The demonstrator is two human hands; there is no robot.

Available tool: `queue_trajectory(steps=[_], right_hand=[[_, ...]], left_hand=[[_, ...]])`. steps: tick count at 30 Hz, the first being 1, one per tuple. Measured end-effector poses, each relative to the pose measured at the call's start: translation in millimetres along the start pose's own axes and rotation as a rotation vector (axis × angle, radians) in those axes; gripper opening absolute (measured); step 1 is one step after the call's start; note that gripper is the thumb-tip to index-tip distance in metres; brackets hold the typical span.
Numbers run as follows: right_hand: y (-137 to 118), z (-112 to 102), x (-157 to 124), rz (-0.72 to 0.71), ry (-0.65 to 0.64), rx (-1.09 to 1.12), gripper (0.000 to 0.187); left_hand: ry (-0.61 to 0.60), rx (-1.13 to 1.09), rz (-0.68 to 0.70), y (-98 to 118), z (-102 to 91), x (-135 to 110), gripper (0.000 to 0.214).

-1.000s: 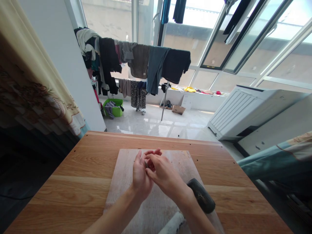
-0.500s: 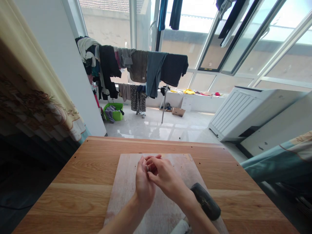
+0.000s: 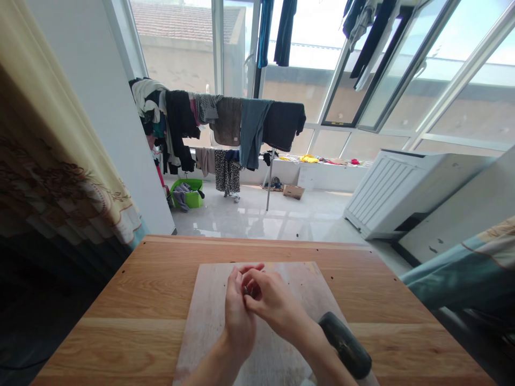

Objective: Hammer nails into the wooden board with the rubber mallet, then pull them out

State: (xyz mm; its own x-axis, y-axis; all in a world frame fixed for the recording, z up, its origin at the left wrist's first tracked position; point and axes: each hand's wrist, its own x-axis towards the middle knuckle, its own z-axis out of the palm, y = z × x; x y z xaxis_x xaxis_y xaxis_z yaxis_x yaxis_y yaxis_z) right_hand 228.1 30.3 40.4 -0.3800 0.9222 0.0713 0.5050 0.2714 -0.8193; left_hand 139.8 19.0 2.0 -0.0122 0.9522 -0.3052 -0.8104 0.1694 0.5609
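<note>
My left hand [image 3: 238, 319] is cupped, palm turned inward, around small shiny metal pieces [image 3: 246, 290]. Their exact kind is too small and too covered to make out. Thumb and fingers of my right hand [image 3: 277, 303] are closed at the same pieces inside the left palm. Both hands hover over a pale, worn wooden board [image 3: 205, 327] marked with a few tiny holes. Beside my right forearm lies a mallet with a black head [image 3: 346, 344]; the forearm covers most of its light handle.
The board rests on a wooden table [image 3: 120, 338] with small dark holes near its edges. Beyond it stand a drying rack hung with clothes [image 3: 251, 128], a green basket [image 3: 195, 199] and a white ribbed cabinet-like unit [image 3: 386, 187]. Curtains [image 3: 80, 177] hang at both sides.
The camera has tilted up slightly, so the table and hands sit lower in view. Both hands stay together, with the right fingers shifting slightly at the metal pieces.
</note>
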Motion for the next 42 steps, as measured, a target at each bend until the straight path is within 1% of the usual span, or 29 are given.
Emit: queue_trajectory(steps=[3,7,13,16,18,20,23,27,29,31,34,36,39,40,42], right_hand=[[3.2,0.9,0.5,-0.006,0.011,0.003,0.020],[6.3,-3.2,-0.8,-0.012,-0.026,0.059,0.026],[5.6,-15.1,-0.2,-0.030,-0.050,0.123,0.017],[8.1,-22.7,0.8,-0.001,-0.051,0.139,0.017],[12.9,-27.2,0.5,0.003,-0.052,0.092,0.020],[20.0,-29.9,-0.6,0.018,-0.079,0.011,0.020],[30.3,-28.1,-3.1,0.051,-0.184,-0.085,0.019],[31.3,-14.3,-4.2,0.055,-0.338,-0.092,0.019],[25.9,-4.2,-3.0,0.073,-0.394,-0.032,0.017],[20.0,6.2,-1.5,0.113,-0.424,0.048,0.017],[16.2,17.2,-0.2,0.194,-0.434,0.166,0.023],[18.1,18.6,-0.3,0.214,-0.395,0.176,0.029],[24.0,12.4,-0.6,0.204,-0.287,0.144,0.036],[25.9,9.4,-0.5,0.200,-0.267,0.152,0.037],[28.4,3.5,-0.2,0.192,-0.270,0.191,0.040]], left_hand=[[-0.030,0.024,-0.026,-1.2,-0.6,-0.4,0.044],[-0.058,0.013,-0.053,-3.1,-0.3,0.3,0.045],[-0.071,-0.069,-0.062,-10.3,-5.0,9.4,0.033],[-0.017,-0.062,-0.076,-9.1,-7.2,16.2,0.024],[0.064,-0.013,-0.071,-2.0,-6.0,19.9,0.015],[0.152,0.032,-0.071,10.3,-3.6,23.0,0.018],[0.242,0.036,-0.066,32.5,-1.5,28.2,0.025],[0.318,0.000,-0.027,56.6,-3.5,36.1,0.026],[0.343,-0.015,-0.014,65.8,-4.2,39.3,0.025],[0.353,-0.034,0.004,74.5,-3.9,41.3,0.025],[0.354,-0.066,0.049,86.8,-3.2,42.0,0.024],[0.345,-0.078,0.075,93.4,-4.0,41.8,0.023],[0.336,-0.083,0.089,100.8,-6.6,41.2,0.022],[0.337,-0.084,0.087,102.8,-7.1,40.7,0.022],[0.342,-0.080,0.088,106.8,-6.0,38.2,0.022]])
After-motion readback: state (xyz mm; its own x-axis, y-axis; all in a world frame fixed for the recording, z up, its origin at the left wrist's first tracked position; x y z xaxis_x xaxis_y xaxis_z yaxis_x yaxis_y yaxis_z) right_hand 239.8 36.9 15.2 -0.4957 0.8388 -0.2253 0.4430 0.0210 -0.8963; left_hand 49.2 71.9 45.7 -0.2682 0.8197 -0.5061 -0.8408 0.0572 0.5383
